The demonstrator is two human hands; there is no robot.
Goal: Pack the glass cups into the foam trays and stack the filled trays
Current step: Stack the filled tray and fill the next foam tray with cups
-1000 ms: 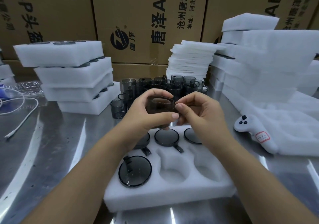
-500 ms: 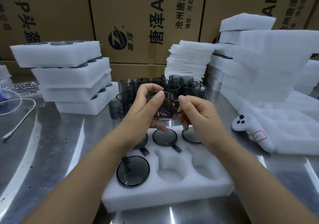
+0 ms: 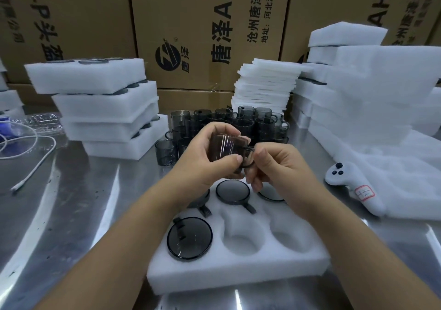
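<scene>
Head view of packing at a steel desk [image 3: 71, 214]. The person's left grip [image 3: 205, 157] wraps the body of 1 smoky glass cup [image 3: 226, 147], thumb across the near wall and fingers curled over the far side. The right grip [image 3: 279, 166] pinches the cup's loop handle [image 3: 249, 158] between thumb and forefinger. The cup is held tilted in the air, handle to the right, above the far row of the foam tray [image 3: 238, 269] and clear of it. The tray lies flat on the desk directly below the forearms and has 6 round wells in 2 rows of 3. 4 wells hold cups: the near-left cup [image 3: 189, 238], the far-middle cup [image 3: 232, 191], and the far-left cup [image 3: 200, 200] and far-right cup [image 3: 269, 195], both partly hidden by the hands. The near-middle well [image 3: 243, 240] and near-right well [image 3: 286, 235] are unfilled. Beyond the hands stands a tight cluster of loose cups [image 3: 226, 121], upright on the desk. To the left is a stack of 4 filled trays [image 3: 102, 104], skewed against each other. Behind the cluster sits a pile of thin foam sheets [image 3: 265, 83], and to the right a taller bank of foam blocks [image 3: 358, 90]. A white controller [image 3: 353, 188] lies on foam at the right, a white cable [image 3: 35, 161] curls at the left, and printed cardboard boxes [image 3: 191, 23] form the backdrop.
</scene>
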